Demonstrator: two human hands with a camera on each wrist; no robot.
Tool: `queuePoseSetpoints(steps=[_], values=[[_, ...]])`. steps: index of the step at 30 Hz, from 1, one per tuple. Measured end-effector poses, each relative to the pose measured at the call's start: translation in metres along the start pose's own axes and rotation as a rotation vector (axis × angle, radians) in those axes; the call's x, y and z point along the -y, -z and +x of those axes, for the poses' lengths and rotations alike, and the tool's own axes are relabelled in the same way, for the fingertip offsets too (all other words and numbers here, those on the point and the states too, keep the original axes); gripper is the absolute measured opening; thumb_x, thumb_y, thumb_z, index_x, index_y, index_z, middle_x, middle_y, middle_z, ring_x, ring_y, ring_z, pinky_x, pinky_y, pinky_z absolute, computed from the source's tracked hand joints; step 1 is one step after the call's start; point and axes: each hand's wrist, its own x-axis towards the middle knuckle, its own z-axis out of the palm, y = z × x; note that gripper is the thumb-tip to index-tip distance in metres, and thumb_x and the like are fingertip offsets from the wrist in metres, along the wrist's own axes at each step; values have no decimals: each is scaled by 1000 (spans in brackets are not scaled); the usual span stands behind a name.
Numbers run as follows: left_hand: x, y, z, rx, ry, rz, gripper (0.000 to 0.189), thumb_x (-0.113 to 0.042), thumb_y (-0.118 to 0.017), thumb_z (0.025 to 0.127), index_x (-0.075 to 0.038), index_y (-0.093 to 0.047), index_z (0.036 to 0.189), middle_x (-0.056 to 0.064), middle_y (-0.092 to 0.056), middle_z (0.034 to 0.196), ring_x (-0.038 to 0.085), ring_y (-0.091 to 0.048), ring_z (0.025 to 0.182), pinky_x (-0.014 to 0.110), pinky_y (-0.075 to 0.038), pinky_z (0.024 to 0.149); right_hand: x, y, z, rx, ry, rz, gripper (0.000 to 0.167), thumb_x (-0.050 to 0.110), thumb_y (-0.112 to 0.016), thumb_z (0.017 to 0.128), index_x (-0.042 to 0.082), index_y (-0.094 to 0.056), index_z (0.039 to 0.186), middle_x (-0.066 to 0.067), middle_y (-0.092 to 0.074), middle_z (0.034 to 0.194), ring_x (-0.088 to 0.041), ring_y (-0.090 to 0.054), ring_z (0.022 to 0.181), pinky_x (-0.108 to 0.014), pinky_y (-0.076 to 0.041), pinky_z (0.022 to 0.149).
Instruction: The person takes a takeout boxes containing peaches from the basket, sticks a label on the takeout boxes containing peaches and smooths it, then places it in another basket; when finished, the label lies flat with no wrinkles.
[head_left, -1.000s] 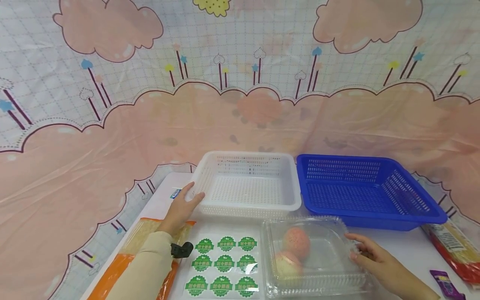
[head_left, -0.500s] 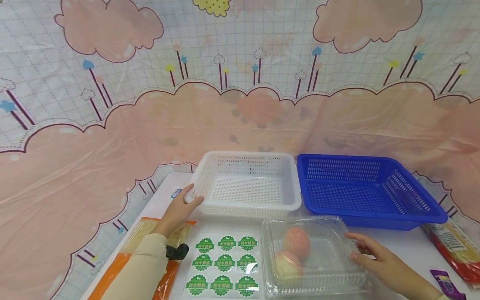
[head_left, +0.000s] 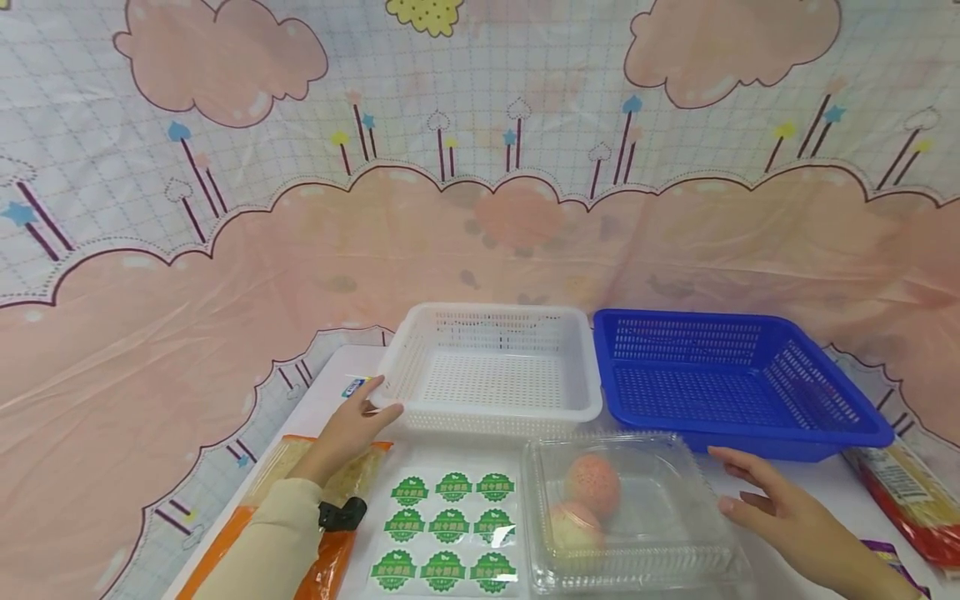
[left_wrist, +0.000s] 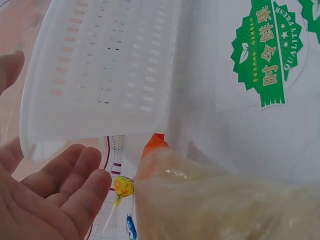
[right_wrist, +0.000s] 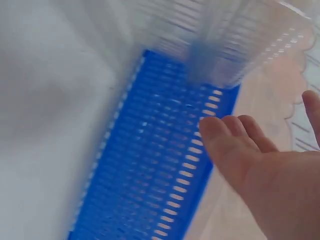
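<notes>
In the head view my left hand [head_left: 347, 435] is at the front left corner of a white plastic basket [head_left: 491, 422], fingers loosely spread. The left wrist view shows the fingers beside the basket's wall, with nothing pinched; contact with the rim is hard to tell. A clear plastic clamshell box [head_left: 637, 565] contains two round, peach-like things, one pink [head_left: 594, 485] and one paler yellow [head_left: 577, 533]. Off the box's right side my right hand [head_left: 787, 523] hovers with extended fingers, apart from it and holding nothing.
Behind the box sits a blue basket [head_left: 735, 440]. Green round stickers [head_left: 448, 527] lie on a sheet at the centre. An orange-ended food bag [head_left: 330, 554] is on the left, a red-edged bag [head_left: 911, 492] and purple packet [head_left: 885, 552] on the right. A yellow lollipop [left_wrist: 123, 187] shows below the white basket.
My right hand has left the box's right edge and moved right, covering part of the purple packet. My left hand has slid slightly down and left along the white basket's corner.
</notes>
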Motion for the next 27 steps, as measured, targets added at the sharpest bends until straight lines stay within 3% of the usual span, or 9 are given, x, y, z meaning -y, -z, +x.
queuePoseSetpoints(steps=[1, 6, 8, 13, 15, 21, 27], values=[[1, 1, -1, 3, 0, -4, 92, -61, -62, 92, -14, -22, 160, 29, -44, 145, 43, -49, 128, 54, -48, 98, 1, 0, 0, -12, 29, 13, 52, 9, -59, 102, -2, -39, 148, -29, -41, 146, 22, -34, 118, -9, -44, 86], [3, 4, -6, 12, -7, -35, 92, -56, -63, 93, -12, -19, 161, 32, -38, 149, 46, -43, 134, 56, -44, 103, 7, -2, -1, -30, 105, 64, 52, 2, -59, 100, -3, -38, 148, -32, -40, 145, 24, -31, 121, -2, -35, 89], [4, 6, -7, 13, -9, -51, 91, -53, -64, 94, -11, -18, 161, 32, -39, 150, 46, -44, 134, 56, -45, 103, 11, -3, -1, -35, 123, 77, 53, 1, -59, 99, -3, -38, 148, -25, -42, 147, 22, -33, 122, -2, -35, 90], [5, 12, -14, 18, -23, -81, 88, -45, -66, 96, -9, -18, 160, 31, -38, 150, 46, -45, 133, 55, -46, 101, 21, -6, 1, -49, 217, 118, 55, -5, -59, 97, -4, -38, 148, 17, -45, 144, 15, -39, 126, -4, -38, 93], [5, 13, -17, 20, -22, -88, 88, -43, -66, 96, -9, -16, 160, 31, -37, 151, 46, -44, 133, 55, -45, 102, 25, -8, 2, -47, 255, 128, 56, -7, -59, 96, -4, -37, 148, 27, -43, 143, 13, -40, 127, -5, -38, 94], [5, 16, -27, 11, 8, -105, 99, -49, -67, 94, -8, -6, 161, 30, -34, 154, 46, -41, 135, 57, -43, 104, 36, -15, 8, -16, 295, 159, 55, -6, -58, 97, -5, -38, 149, 25, -46, 143, 11, -42, 128, -5, -37, 96], [5, 17, -40, 20, 6, -101, 100, -51, -68, 92, -8, -8, 161, 29, -33, 154, 47, -37, 137, 58, -40, 105, 43, -22, 11, 11, 302, 152, 55, -2, -58, 99, 0, -40, 150, 16, -46, 147, 10, -39, 130, -6, -34, 98]])
